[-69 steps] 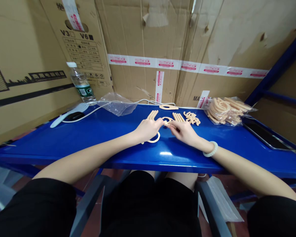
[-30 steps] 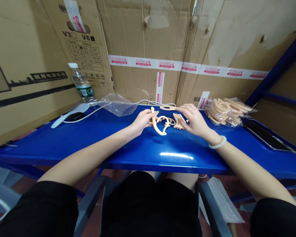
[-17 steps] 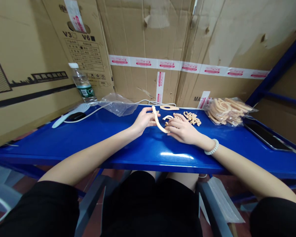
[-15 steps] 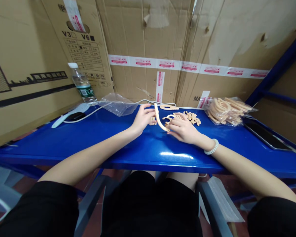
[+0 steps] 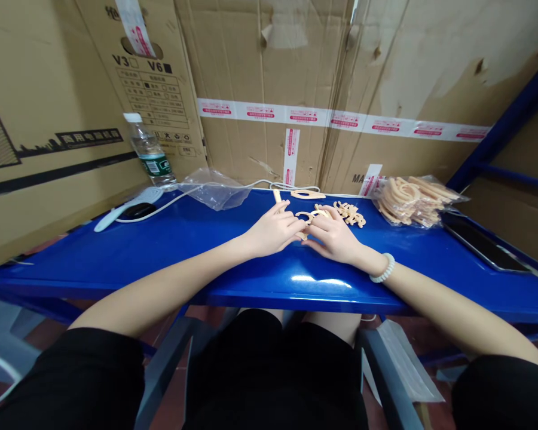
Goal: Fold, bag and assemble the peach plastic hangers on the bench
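My left hand (image 5: 272,232) and my right hand (image 5: 333,237) meet over the middle of the blue table (image 5: 170,254), fingers curled. Between them they pinch a beige curved plastic piece (image 5: 305,216); one end (image 5: 277,195) sticks up behind the left fingers. The grip itself is partly hidden by the fingers. Just beyond lie loose beige pieces (image 5: 350,214) and a flat oval piece (image 5: 307,194). My right wrist wears a white bead bracelet (image 5: 382,269).
A clear bag of beige pieces (image 5: 410,200) sits far right, with a dark tablet (image 5: 484,243) beside it. At far left are a water bottle (image 5: 150,152), an empty plastic bag (image 5: 210,188), a white cable and a handheld device (image 5: 125,209). Cardboard boxes (image 5: 269,89) wall the back.
My right hand reached back to the loose pieces, then returned. The left hand raised the curved piece on end, then lowered it; both hands now close together on it.
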A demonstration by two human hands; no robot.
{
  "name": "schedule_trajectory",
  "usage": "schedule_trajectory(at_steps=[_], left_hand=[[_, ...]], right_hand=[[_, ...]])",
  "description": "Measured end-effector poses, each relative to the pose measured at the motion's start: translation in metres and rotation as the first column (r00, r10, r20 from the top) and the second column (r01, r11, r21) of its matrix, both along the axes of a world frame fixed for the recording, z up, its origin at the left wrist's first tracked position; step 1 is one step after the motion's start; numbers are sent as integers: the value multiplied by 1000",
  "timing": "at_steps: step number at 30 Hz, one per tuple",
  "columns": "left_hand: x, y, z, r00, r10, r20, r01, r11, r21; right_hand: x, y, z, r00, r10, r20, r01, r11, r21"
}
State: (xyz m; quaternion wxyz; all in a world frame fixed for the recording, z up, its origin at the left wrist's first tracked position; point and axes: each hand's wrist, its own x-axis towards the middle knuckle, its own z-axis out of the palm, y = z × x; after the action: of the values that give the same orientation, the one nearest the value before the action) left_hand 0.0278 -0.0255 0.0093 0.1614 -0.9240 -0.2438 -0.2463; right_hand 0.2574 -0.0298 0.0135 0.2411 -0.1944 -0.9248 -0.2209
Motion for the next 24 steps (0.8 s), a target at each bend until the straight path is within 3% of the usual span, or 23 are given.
schedule_trajectory(at_steps=[10, 19, 24], left_hand=[[-4, 1, 4, 999, -22, -24, 24, 997, 79], [-6, 3, 5, 997, -74, -11, 75, 978, 194], [-15, 8, 15, 986, -148, 71, 127, 960, 248]], right_hand=[[-3, -2, 3, 991, 71, -115, -92, 977, -192], [-3, -4, 3, 985, 77, -154, -118, 954, -277], [-2, -4, 10, 940, -5, -341, -137, 910, -391]])
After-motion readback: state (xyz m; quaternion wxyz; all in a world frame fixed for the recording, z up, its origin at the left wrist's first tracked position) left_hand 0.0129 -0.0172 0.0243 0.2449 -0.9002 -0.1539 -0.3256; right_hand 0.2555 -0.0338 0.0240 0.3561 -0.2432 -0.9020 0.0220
